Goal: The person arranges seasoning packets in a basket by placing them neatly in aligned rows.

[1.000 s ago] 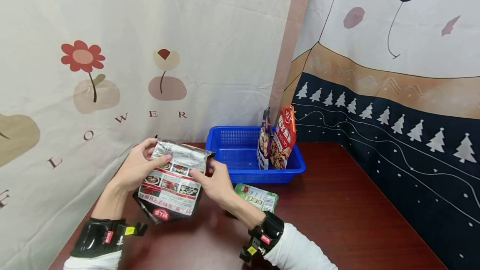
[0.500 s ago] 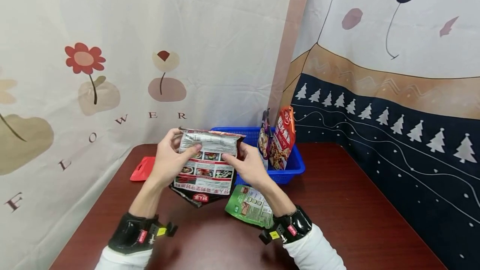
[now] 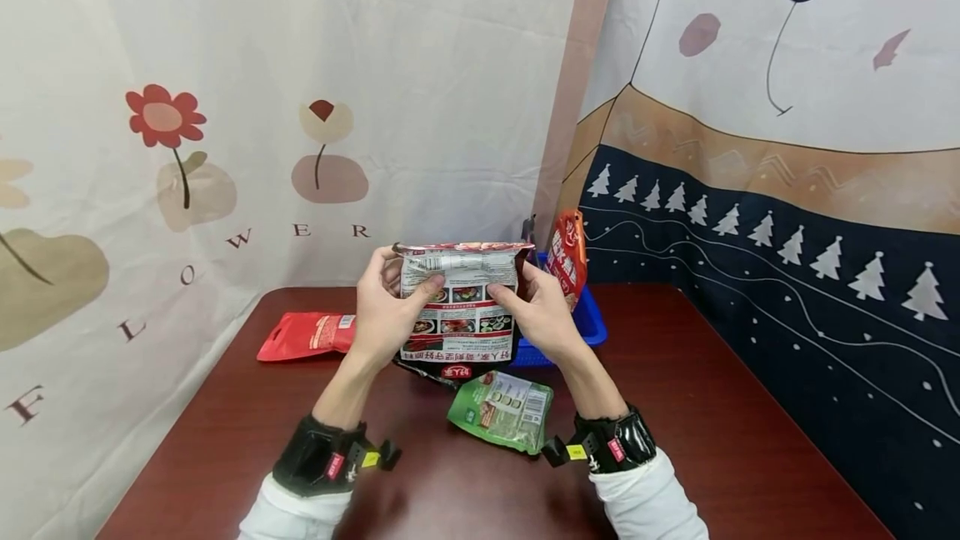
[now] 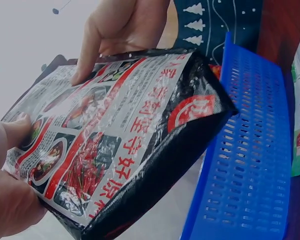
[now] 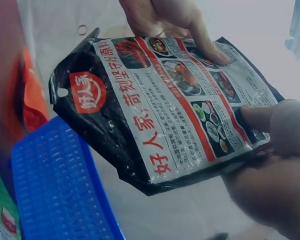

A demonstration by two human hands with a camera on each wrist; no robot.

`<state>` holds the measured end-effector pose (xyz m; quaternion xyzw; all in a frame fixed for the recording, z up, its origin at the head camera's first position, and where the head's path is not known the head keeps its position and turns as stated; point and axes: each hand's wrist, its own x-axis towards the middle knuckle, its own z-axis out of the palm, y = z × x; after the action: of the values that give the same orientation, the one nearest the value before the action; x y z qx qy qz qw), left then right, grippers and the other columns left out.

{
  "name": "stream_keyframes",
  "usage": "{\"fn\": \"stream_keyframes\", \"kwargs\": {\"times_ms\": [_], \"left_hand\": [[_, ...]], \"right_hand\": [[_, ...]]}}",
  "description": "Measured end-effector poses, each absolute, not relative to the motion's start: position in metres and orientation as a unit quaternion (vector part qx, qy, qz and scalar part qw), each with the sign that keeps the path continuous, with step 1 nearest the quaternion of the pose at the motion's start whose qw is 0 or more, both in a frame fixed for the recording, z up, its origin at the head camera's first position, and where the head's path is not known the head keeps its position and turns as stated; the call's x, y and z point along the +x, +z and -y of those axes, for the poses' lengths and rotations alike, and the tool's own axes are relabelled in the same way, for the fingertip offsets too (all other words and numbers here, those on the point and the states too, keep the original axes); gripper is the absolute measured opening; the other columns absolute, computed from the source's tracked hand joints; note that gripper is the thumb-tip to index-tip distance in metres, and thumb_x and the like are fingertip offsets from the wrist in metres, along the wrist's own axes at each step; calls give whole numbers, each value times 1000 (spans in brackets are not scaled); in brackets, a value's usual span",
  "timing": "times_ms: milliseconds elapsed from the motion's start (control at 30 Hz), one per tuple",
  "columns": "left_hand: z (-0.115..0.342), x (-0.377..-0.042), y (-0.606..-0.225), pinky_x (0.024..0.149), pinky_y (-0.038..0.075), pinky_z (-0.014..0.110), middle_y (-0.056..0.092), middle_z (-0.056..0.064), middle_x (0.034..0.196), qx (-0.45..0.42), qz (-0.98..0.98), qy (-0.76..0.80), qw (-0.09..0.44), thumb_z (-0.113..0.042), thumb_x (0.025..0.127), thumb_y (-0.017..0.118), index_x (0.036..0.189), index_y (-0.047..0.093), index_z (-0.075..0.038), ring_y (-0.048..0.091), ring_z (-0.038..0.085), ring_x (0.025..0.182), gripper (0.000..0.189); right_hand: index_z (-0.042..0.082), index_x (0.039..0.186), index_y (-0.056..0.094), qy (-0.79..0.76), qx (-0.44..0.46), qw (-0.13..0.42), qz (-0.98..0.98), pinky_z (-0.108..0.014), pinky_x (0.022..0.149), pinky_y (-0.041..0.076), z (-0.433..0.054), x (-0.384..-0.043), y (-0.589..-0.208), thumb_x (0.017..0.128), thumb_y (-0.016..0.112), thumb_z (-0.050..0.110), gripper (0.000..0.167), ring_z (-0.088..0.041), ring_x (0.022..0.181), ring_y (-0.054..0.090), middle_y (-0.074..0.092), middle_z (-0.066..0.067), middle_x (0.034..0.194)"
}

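Observation:
A black food pouch (image 3: 461, 319) with a silvery printed back panel is held up by both hands, one at each side edge. My left hand (image 3: 386, 307) grips its left edge, thumb on the printed face. On the opposite edge my right hand (image 3: 543, 311) grips it the same way. The pouch's flat black bottom (image 4: 155, 185) shows in the left wrist view, near the side of the blue basket (image 4: 247, 145). From the head view the pouch hides much of the basket. The fingers behind the pouch are mostly hidden.
A green pouch (image 3: 502, 411) lies on the brown table (image 3: 675, 440) in front of the basket. A red pouch (image 3: 307, 336) lies to the left. In the basket stand an orange-red pouch (image 3: 568, 257) and a dark purple one (image 3: 528, 230), mostly hidden.
Both hands have carried the black pouch right and upward, from the left of the table to in front of the basket. The red pouch has come into view; the green one is more exposed.

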<state>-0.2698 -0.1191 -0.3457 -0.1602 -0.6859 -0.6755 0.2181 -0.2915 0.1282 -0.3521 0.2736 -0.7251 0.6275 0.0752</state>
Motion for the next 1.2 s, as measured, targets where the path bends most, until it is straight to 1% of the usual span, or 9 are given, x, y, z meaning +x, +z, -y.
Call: {"fn": "stream_keyframes", "kwargs": {"times_ms": [333,433,533,633,767,867,933,1100,1200], "left_hand": [[117,-268,-346,85,66,22,77,12,132,-162,673,-689,216,-5,99,87,140,55,-11,78,9,106,52],[119,-268,-345,90,66,22,76,11,136,-174,674,-688,206,-5,98,87,144,55,-12,78,9,113,57],[126,-268,-344,99,64,21,71,9,147,-196,696,-664,192,-7,97,89,157,52,-17,75,12,126,70],[135,-266,-343,115,60,29,64,4,158,-225,737,-608,190,-12,96,91,166,48,-25,68,17,143,84],[144,-262,-339,130,50,51,57,-1,171,-243,798,-515,199,-26,91,97,171,44,-33,57,25,158,96],[146,-259,-336,126,51,59,53,-1,175,-252,827,-468,183,-35,86,101,173,43,-36,57,29,158,104],[145,-257,-334,125,52,63,54,3,175,-265,836,-449,169,-37,84,101,173,43,-33,58,33,156,106],[140,-254,-333,123,55,62,63,8,167,-291,848,-422,135,-39,84,102,170,48,-24,64,35,152,102],[138,-253,-335,116,61,58,69,5,158,-294,854,-413,114,-38,84,102,164,55,-22,72,34,142,94]], "right_hand": [[6,149,67,644,267,122,706,-30,87,70,-124,-290,-354,111,72,14,39,-10,103,83,79,-26,134],[5,148,69,637,272,142,708,-31,86,70,-126,-290,-352,111,73,14,38,-11,103,84,80,-26,132],[5,146,70,617,281,160,717,-31,85,70,-130,-290,-350,111,73,14,36,-14,104,84,81,-24,131],[5,143,72,589,291,175,733,-30,83,70,-135,-289,-348,110,74,13,34,-19,103,85,82,-23,128],[6,137,74,536,310,190,762,-28,78,68,-144,-287,-343,108,76,11,30,-23,95,85,83,-19,120],[7,136,75,491,336,194,780,-27,78,67,-149,-284,-341,108,76,10,28,-21,94,83,84,-15,118],[9,134,76,461,359,193,788,-27,80,67,-151,-282,-339,107,76,9,27,-18,96,81,84,-11,118],[9,127,77,379,418,198,801,-28,80,64,-152,-276,-333,106,77,6,22,-13,92,76,83,-6,112],[8,125,78,337,441,198,808,-29,78,64,-151,-271,-331,104,78,4,21,-11,89,76,83,-4,109]]}}
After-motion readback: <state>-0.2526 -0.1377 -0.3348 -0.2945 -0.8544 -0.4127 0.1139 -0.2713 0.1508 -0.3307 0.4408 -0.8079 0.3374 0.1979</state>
